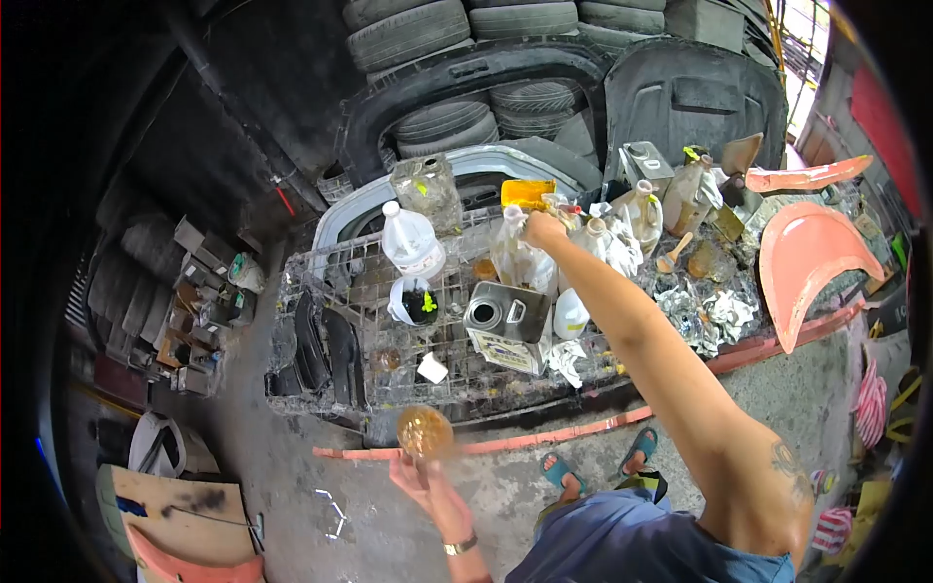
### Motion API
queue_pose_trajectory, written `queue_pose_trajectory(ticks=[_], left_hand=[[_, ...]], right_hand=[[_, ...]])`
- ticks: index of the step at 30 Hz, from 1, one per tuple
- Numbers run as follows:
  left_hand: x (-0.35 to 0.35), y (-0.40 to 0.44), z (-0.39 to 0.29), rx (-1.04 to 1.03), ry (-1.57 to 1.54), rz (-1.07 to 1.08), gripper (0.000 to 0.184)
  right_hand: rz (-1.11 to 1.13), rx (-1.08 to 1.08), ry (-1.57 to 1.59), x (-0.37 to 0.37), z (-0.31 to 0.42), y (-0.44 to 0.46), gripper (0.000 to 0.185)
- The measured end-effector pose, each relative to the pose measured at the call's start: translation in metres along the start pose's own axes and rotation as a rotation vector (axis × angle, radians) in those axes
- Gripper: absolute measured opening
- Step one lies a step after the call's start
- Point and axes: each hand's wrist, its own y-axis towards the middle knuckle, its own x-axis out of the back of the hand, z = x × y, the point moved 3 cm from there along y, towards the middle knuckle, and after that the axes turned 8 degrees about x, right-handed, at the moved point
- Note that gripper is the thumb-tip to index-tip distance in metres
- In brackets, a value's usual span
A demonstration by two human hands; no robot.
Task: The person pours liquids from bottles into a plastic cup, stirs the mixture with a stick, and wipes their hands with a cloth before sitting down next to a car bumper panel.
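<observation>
My left hand (432, 489) is closed round a small round container (425, 433) with amber contents, in front of the bench's near edge. Stretched out over the bench, my right hand (544, 229) is at the top of a whitish plastic jug (522, 255); its fingers are bent and partly hidden. An orange-yellow container (528, 192) stands just behind that hand. Nearer to me are a square metal can (507, 325) with an open round mouth and a white bottle (570, 314). A clear jug (412, 241) and a white tub with dark contents (415, 303) stand to the left.
The bench top is a wire grid (452, 374). Crumpled white paper (729, 316), a brush (673, 255) and salmon-coloured curved parts (789, 253) lie at the right. Black moulded parts (340, 360) lie at the left. Stacked tyres (408, 39) stand behind.
</observation>
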Motion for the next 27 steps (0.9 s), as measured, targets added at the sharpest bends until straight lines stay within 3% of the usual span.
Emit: queue_pose_trajectory(ticks=[3, 7, 9, 11, 13, 14, 15, 17, 20, 22, 24, 27], left_hand=[[-0.027, 0.041, -0.014, -0.082, 0.028, 0.126, 0.06], [-0.086, 0.109, -0.023, -0.301, 0.021, 0.325, 0.064], [-0.122, 0.138, -0.023, -0.297, -0.036, 0.397, 0.074], [-0.153, 0.166, -0.016, -0.347, -0.014, 0.461, 0.073], [-0.182, 0.187, -0.005, -0.401, 0.056, 0.474, 0.074], [-0.194, 0.196, 0.001, -0.423, 0.104, 0.476, 0.075], [-0.205, 0.205, 0.008, -0.431, 0.109, 0.484, 0.075], [-0.229, 0.223, 0.021, -0.488, 0.22, 0.497, 0.076], [-0.265, 0.235, 0.032, -0.509, 0.355, 0.498, 0.075], [-0.286, 0.237, 0.037, -0.521, 0.369, 0.52, 0.074], [-0.306, 0.239, 0.041, -0.596, 0.488, 0.529, 0.074], [-0.327, 0.241, 0.045, -0.652, 0.559, 0.534, 0.075]], right_hand=[[0.086, 0.194, -0.189, 0.029, -0.012, -0.014, 0.047], [-0.003, 0.383, 0.025, 0.098, -0.043, -0.097, 0.044], [-0.033, 0.428, 0.217, 0.121, -0.073, -0.167, 0.042], [0.043, 0.36, 0.223, 0.112, -0.129, -0.218, 0.042], [-0.021, 0.255, 0.27, 0.1, -0.178, -0.286, 0.038], [0.146, 0.072, 0.282, 0.087, -0.209, -0.313, 0.035], [0.023, 0.247, 0.332, 0.051, -0.261, -0.335, 0.034], [0.077, -0.045, 0.29, -0.004, -0.342, -0.401, 0.024], [0.228, -0.453, 0.357, -0.058, -0.413, -0.496, 0.027], [0.285, -0.589, 0.325, -0.099, -0.455, -0.554, 0.025], [0.187, -0.771, 0.572, -0.155, -0.499, -0.612, 0.022], [0.138, -0.887, 0.724, -0.175, -0.505, -0.657, 0.018]])
